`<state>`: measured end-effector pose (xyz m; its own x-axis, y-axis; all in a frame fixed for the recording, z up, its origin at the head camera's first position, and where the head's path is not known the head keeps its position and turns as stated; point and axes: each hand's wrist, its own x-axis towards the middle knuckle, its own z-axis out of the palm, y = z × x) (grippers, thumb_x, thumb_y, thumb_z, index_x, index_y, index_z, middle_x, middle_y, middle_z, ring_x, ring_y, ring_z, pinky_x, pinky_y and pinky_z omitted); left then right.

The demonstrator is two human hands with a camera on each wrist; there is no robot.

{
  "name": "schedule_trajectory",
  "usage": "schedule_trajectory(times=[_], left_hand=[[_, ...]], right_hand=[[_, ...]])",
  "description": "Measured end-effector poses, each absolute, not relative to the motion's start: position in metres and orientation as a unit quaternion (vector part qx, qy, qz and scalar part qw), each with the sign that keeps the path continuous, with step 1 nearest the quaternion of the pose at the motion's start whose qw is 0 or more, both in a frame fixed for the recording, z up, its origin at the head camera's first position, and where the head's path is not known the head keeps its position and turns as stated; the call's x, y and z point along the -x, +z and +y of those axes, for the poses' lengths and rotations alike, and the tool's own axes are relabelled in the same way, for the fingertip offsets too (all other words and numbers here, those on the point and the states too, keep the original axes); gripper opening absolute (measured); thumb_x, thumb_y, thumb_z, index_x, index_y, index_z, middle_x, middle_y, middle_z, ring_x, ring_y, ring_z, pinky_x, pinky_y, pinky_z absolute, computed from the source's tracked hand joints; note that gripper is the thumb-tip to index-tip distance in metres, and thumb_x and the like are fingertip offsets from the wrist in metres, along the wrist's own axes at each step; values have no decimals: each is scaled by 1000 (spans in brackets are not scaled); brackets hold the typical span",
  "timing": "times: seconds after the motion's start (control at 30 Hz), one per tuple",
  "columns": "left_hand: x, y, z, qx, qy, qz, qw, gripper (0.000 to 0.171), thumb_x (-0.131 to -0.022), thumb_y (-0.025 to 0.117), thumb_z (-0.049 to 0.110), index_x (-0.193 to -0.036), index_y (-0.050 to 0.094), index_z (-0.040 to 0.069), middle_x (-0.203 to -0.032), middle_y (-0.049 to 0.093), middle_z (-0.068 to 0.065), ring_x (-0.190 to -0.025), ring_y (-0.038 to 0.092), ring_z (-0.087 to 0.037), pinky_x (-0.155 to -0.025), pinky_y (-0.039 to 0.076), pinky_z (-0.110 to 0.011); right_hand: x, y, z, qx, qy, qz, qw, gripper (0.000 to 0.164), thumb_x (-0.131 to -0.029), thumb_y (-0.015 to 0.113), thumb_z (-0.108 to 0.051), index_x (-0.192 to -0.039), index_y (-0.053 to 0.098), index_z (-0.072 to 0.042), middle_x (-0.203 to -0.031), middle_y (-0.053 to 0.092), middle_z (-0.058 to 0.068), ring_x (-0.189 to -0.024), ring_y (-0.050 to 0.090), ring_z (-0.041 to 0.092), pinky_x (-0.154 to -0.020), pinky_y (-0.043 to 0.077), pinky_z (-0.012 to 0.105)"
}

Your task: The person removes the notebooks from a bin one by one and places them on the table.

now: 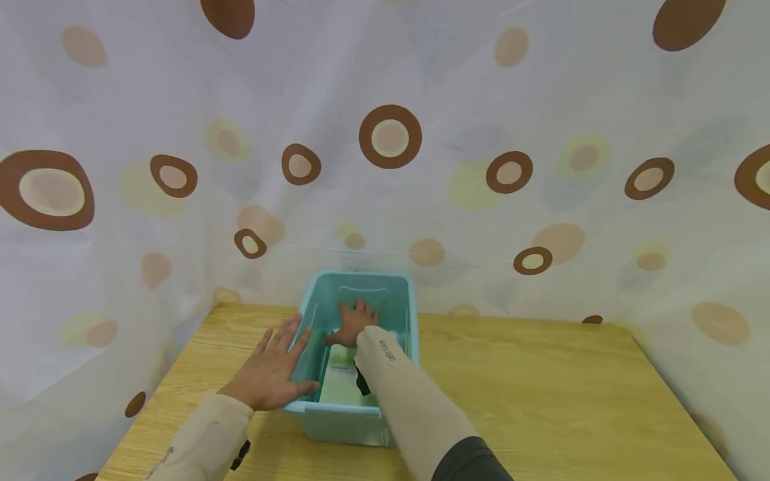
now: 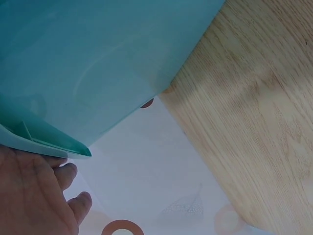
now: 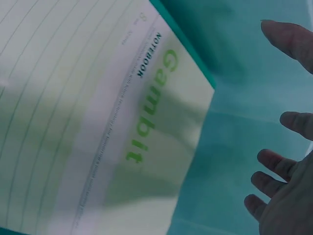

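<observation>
A light-blue plastic bin (image 1: pixel 345 427) stands on the table. Inside it lies a pale green notebook (image 1: pixel 339 382), and "Gambit" and "NOTEBOOK" can be read on its cover (image 3: pixel 122 127) in the right wrist view. My right hand (image 1: pixel 353 325) reaches into the bin, fingers spread, by the notebook's far end; the right wrist view shows that hand (image 3: pixel 288 196) apart from the cover, holding nothing. My left hand (image 1: pixel 271 371) rests on the bin's left rim with straight, spread fingers. From below, the left wrist view shows its palm (image 2: pixel 29 196) against the rim (image 2: pixel 44 149).
The wooden table (image 1: pixel 541 394) extends to the right of the bin, with a narrower strip on the left. A white curtain (image 1: pixel 457 133) with brown and beige spots hangs behind and along both sides, close to the bin's far end.
</observation>
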<state>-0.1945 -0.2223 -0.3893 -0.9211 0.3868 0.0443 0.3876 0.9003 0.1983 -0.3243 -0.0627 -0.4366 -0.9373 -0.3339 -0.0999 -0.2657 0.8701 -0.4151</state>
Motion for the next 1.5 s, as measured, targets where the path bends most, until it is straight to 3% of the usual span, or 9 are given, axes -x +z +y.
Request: schedule_trajectory(times=[0.27, 0.53, 0.73, 0.9, 1.13, 1.27, 1.5], left_hand=[[193, -391, -219, 202, -116, -972, 3, 86, -87, 65, 45, -148, 31, -6, -157, 12, -25, -144, 13, -42, -114, 11, -60], [194, -393, -216, 198, -103, -975, -6, 86, -88, 64, 46, -149, 30, -4, -159, 10, -23, -145, 11, -40, -115, 10, -58], [195, -392, -217, 196, -102, -975, -9, 86, -88, 64, 46, -148, 30, -4, -158, 10, -24, -145, 12, -40, -115, 11, -58], [195, -392, -218, 190, -103, -976, -14, 86, -88, 64, 47, -149, 30, -4, -159, 9, -23, -145, 11, -40, -115, 10, -58], [195, -392, -220, 187, -105, -977, -14, 85, -88, 64, 46, -148, 30, -5, -159, 10, -23, -145, 12, -40, -115, 10, -58], [196, -392, -221, 186, -102, -977, -12, 85, -88, 64, 47, -148, 30, -4, -159, 10, -23, -145, 12, -40, -115, 10, -57], [197, -393, -223, 181, -107, -978, -16, 85, -88, 64, 46, -148, 30, -4, -159, 9, -23, -145, 11, -40, -115, 11, -57]], right_hand=[[327, -458, -64, 159, -193, 963, 103, 83, -78, 77, -47, -145, 43, -12, -147, 36, 20, -133, 36, 37, -107, 33, 52], [331, -470, -65, 133, -210, 956, 157, 80, -75, 80, -45, -141, 50, -11, -146, 39, 16, -132, 40, 35, -106, 37, 48], [336, -470, -66, 158, -177, 951, 198, 78, -76, 78, -49, -140, 52, -13, -144, 44, 9, -133, 40, 28, -109, 34, 47], [335, -469, -67, 170, -190, 950, 183, 71, -76, 79, -45, -136, 56, -14, -136, 53, 6, -126, 48, 25, -105, 39, 45], [335, -463, -69, 154, -222, 948, 168, 58, -77, 80, -35, -127, 63, -11, -118, 66, 2, -114, 58, 23, -107, 30, 58], [337, -463, -71, 152, -221, 950, 158, 59, -76, 81, -34, -127, 63, -10, -121, 64, 4, -117, 56, 25, -108, 25, 63], [340, -464, -80, 148, -182, 965, 120, 59, -74, 81, -40, -126, 64, -15, -124, 56, 12, -116, 49, 32, -99, 34, 58]])
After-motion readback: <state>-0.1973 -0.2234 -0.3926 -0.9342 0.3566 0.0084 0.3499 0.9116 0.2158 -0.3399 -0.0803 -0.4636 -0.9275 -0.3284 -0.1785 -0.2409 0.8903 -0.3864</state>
